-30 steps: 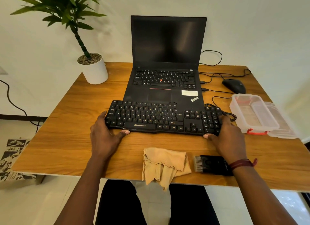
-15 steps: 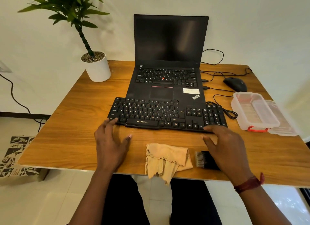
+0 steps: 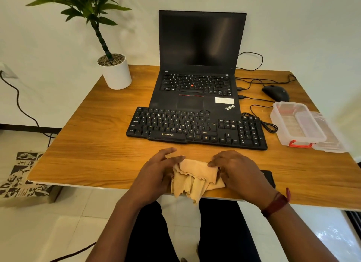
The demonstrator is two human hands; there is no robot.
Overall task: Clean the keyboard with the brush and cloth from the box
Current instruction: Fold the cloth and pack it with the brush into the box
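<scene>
On the wooden desk [image 3: 97, 144], laptop [image 3: 197, 66], box [image 3: 298, 123] and plant [image 3: 115, 70] are ringing the keyboard [image 3: 195, 128]. Both hands, off the keyboard now, are pinching the cloth [image 3: 195, 175] at the near edge: left hand [image 3: 156, 173], right hand [image 3: 238, 171] hiding most of the brush [image 3: 268, 176].

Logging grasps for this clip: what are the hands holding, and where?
Both the left hand and right hand pinch the crumpled tan cloth at its upper side edges, on the wooden table.
</scene>
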